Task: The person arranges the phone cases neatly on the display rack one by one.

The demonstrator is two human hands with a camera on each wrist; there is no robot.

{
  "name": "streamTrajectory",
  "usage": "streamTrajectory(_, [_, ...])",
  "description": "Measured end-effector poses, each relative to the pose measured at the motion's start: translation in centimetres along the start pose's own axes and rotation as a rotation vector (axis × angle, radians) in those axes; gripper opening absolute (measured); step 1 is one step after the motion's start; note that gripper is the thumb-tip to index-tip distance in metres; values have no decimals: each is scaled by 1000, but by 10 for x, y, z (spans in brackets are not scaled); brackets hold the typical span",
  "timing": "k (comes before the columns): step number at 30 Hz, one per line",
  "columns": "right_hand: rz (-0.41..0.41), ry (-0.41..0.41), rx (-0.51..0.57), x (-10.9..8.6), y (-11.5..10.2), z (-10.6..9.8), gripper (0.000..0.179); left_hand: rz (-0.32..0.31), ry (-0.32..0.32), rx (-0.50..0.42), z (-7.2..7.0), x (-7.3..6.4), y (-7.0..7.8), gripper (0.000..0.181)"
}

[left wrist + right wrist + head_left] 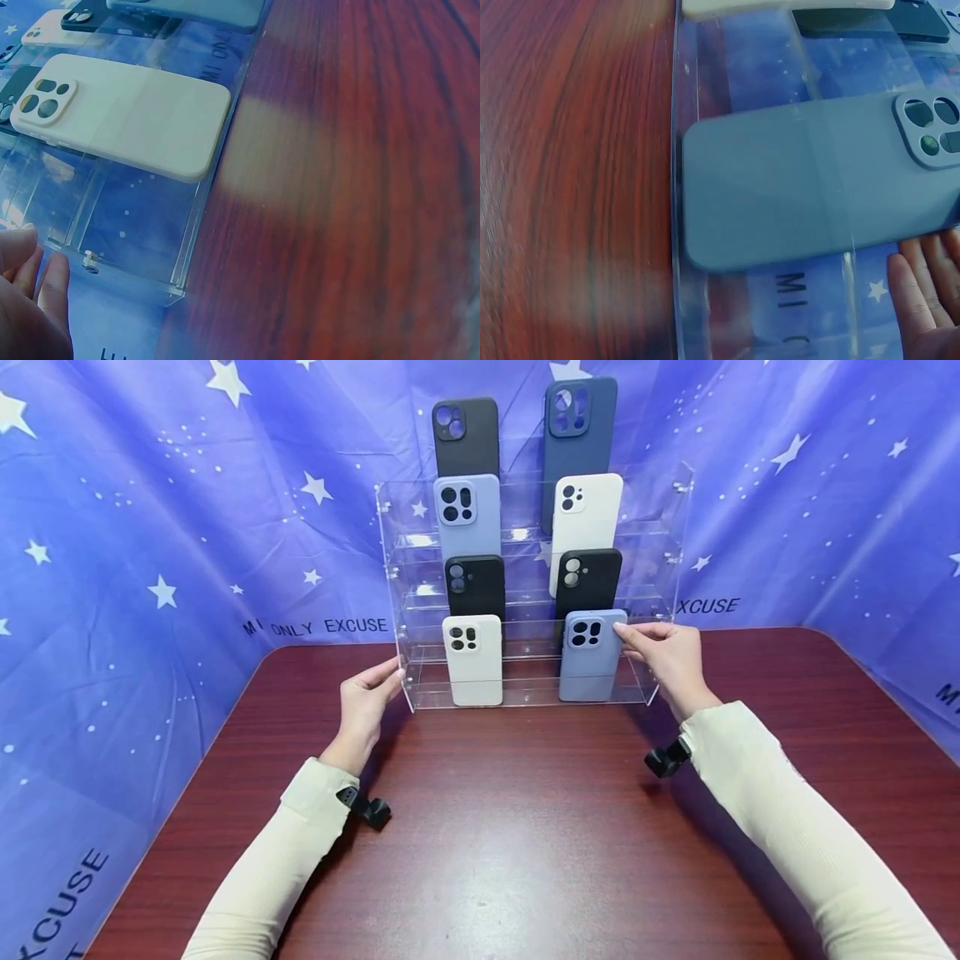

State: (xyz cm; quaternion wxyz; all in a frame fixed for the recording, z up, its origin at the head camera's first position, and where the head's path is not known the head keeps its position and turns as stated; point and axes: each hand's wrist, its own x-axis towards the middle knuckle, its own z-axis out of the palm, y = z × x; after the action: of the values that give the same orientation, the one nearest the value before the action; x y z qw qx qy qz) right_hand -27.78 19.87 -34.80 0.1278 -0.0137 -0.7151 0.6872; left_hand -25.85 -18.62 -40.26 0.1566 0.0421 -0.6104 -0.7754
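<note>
A clear acrylic tiered display stand (531,695) stands toward the back of the table, with phone cases leaning on its steps in two columns. My right hand (675,664) pinches the upper right edge of a blue-grey phone case (589,664) on the lowest step. In the right wrist view that case (780,187) lies behind the clear front lip, fingers beside its camera end. My left hand (362,706) grips the stand's left side panel, thumb and fingertips at its edge. A white phone case (476,668) is upright on the lowest step at left.
Higher steps hold black cases (476,587) (596,585), a lavender case (472,531), a white case (592,522), a dark grey case (472,456) and a navy case (592,447). A starry blue curtain (300,560) hangs behind the reddish-brown wooden table (510,827).
</note>
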Motion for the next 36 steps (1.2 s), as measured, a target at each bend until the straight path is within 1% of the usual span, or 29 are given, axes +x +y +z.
streamTrajectory(3, [19,-6,-64,0,-3,-2,11,-4,3,0,0,0,0,32])
streamTrajectory(6, [30,-8,-100,0,-4,-4,12,-6,8,-2,1,-1,1,31])
streamTrajectory(10, [23,-1,-137,-1,-4,-5,14,-9,7,-5,2,-1,1,32])
streamTrajectory(13, [7,4,-176,-2,-4,-7,19,-15,7,-10,2,-1,1,33])
streamTrajectory(18, [-17,9,-241,-5,-4,-9,36,-21,0,-6,0,-1,1,33])
streamTrajectory(20, [-19,11,-254,-7,-4,-10,39,-20,-1,-1,-1,-1,2,33])
streamTrajectory(23, [-33,10,-272,-8,-3,-12,42,-17,-3,10,-2,-1,3,33])
streamTrajectory(27, [-82,-6,-305,-8,-2,-11,44,-19,-1,19,-1,-1,3,33])
streamTrajectory(29, [-100,-16,-290,-7,-2,-9,42,-19,1,18,-1,-2,4,33])
streamTrajectory(30, [-97,-22,-257,-7,-3,-8,38,-17,1,18,0,-2,4,33])
streamTrajectory(33, [-54,-45,-104,-4,-3,-4,19,-15,-5,10,-1,-1,3,33])
streamTrajectory(35, [-15,-53,-23,-2,-3,-3,6,-14,-11,7,-1,-1,3,33])
streamTrajectory(36, [3,-57,9,-1,-4,-3,7,-14,-13,7,-1,-1,3,33])
